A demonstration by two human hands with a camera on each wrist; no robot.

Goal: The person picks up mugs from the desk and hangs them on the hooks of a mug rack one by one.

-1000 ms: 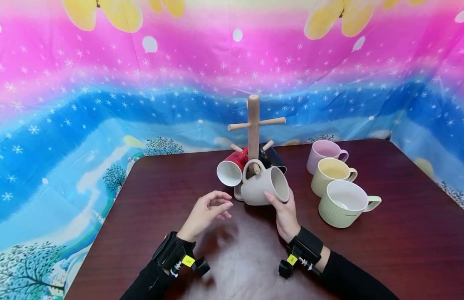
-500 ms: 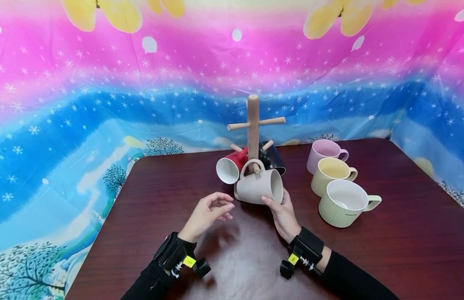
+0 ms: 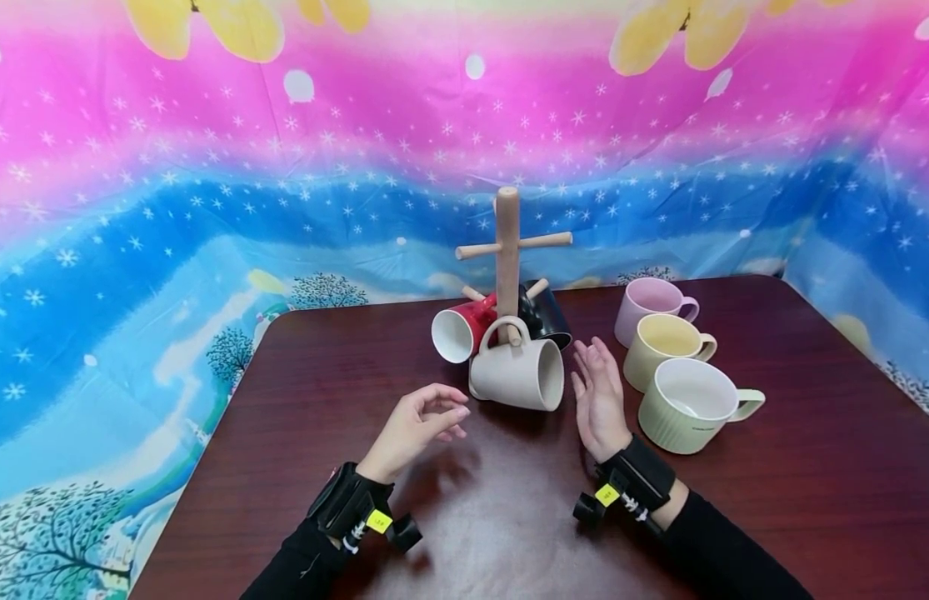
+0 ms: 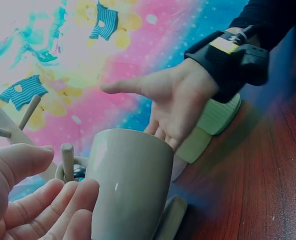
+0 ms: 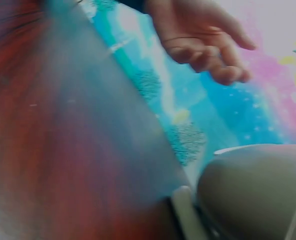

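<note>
A beige mug (image 3: 511,372) hangs by its handle on a front peg of the wooden mug tree (image 3: 507,250), tilted with its mouth to the right. On lower pegs behind it hang a red mug (image 3: 464,329), white inside, and a black mug (image 3: 545,321). My right hand (image 3: 602,402) is just right of the beige mug, apart from it, fingers extended and holding nothing. Left of the mug, my left hand (image 3: 415,427) hovers with loosely bent fingers and nothing in them. In the left wrist view the beige mug (image 4: 130,185) stands between both hands.
At the right, a pink mug (image 3: 651,307), a yellow mug (image 3: 665,346) and a pale green ribbed mug (image 3: 689,408) stand upright in a row, handles rightward. Two upper pegs of the tree hold no mug. A printed cloth (image 3: 404,167) hangs behind the dark table (image 3: 344,358).
My right hand has let go of the beige mug and moved right, its fingers straightening. The mug slid left along the peg and now hangs by itself. My left hand has hardly moved.
</note>
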